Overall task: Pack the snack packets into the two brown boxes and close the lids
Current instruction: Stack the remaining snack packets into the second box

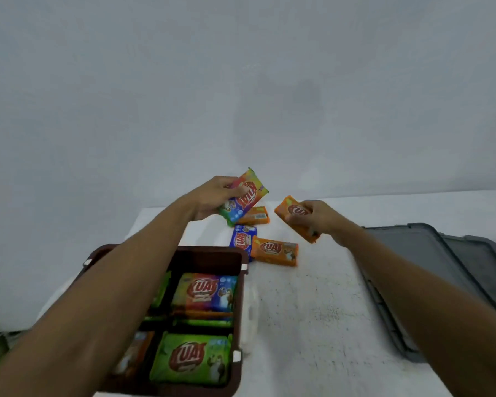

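Orange packet (291,209) within curled right hand (314,219), multicoloured packet (249,193) within curled left hand (214,196), near table (312,310) edge

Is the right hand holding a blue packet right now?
No, the right hand grips an orange rectangular plastic snack packet.

KUAT, in a red oval, reads on the green packet (191,359) and the rainbow packet (205,290) in the box (209,257), and on the orange packet (274,250) on the table (312,310). The blue packet (242,242) shows KUA. The held orange packet (291,209) in the right hand (312,217) shows UA. The logo on the held rainbow packet (249,193) in the left hand (212,196) is tilted and unreadable.
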Demonstrator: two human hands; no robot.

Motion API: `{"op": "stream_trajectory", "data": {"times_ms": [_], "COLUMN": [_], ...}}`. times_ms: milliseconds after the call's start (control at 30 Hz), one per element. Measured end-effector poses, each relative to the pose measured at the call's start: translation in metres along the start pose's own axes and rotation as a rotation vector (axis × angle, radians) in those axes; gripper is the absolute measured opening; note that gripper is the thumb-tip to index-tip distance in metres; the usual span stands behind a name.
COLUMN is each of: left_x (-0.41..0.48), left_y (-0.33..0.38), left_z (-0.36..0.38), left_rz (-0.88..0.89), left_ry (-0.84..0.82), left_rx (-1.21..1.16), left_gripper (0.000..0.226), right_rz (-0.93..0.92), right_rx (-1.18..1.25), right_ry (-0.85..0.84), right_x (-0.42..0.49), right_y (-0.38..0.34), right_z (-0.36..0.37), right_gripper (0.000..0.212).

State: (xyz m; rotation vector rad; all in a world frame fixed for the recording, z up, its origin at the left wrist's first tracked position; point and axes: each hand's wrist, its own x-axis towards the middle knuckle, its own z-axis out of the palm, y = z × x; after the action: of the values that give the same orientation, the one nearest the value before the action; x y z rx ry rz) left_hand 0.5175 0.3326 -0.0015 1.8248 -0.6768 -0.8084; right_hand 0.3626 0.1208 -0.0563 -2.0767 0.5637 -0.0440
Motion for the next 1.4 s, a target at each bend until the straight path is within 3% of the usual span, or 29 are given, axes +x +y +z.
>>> {"op": "stream_trajectory", "data": {"times_ms": [100, 267, 400, 567, 667, 867, 1267, 1400], "left_x": [-0.039, -0.104, -0.148, -0.184, -0.196, -0.218, -0.216, -0.208], "left_y": [-0.001, -0.018, -0.040, -0.069, -0.090, -0.108, -0.111, -0.103], "left_z": [-0.035, -0.081, -0.103, -0.098, -0.087, -0.088, -0.087, -0.090], "left_rz": [0.015, 0.002, -0.039, -0.074, -0.028, 0.134, 0.102, 0.165], "left_ry": [-0.068, -0.099, -0.232, -0.578, -0.577, -0.442, -0.477, -0.472], "left_rx": [0.060, 0.169, 0.245, 0.669, 0.847, 1.097, 1.079, 1.022], "left_gripper": [0.020, 0.016, 0.016, 0.015, 0.019, 0.040, 0.036, 0.032], "right_rz": [-0.048, -0.099, -0.161, -0.221, -0.202, -0.332, -0.433, -0.461], "right_rx": [0.081, 0.000, -0.199, -0.594, -0.749, -0.909, -0.951, -0.803], "right_ry": [-0.034, -0.209, -0.286, -0.448, -0.591, -0.398, -0.349, -0.312], "right_x": [-0.027, -0.069, -0.098, -0.127, -0.139, -0.150, -0.151, -0.145], "right_y": [-0.040, -0.103, -0.132, -0.145, -0.141, -0.117, -0.108, -0.112], "right_z": [0.012, 0.059, 0.098, 0.142, 0.167, 0.190, 0.189, 0.185], "right_gripper": [0.038, 0.040, 0.032, 0.020, 0.015, 0.032, 0.034, 0.028]}}
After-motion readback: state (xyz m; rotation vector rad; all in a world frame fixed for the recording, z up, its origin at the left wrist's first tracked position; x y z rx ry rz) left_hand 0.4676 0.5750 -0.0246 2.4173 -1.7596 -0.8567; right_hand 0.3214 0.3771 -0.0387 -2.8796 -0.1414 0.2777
